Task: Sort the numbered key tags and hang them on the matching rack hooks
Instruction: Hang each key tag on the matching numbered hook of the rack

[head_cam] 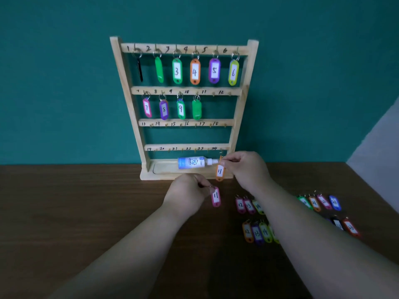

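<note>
While hooks 1–10 on the rack hold tags, we've 11–24 to go: left fingers pinch pink tag 11 & right fingers pinch orange tag 11, both by rack base; other tags lie right on the surface.

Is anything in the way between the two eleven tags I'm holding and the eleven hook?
Nothing visible does. The 11 hook is bare, as are the hooks in both rows below it. The bottle lies low in the rack base, under the path of the orange tag and pink tag.
</note>
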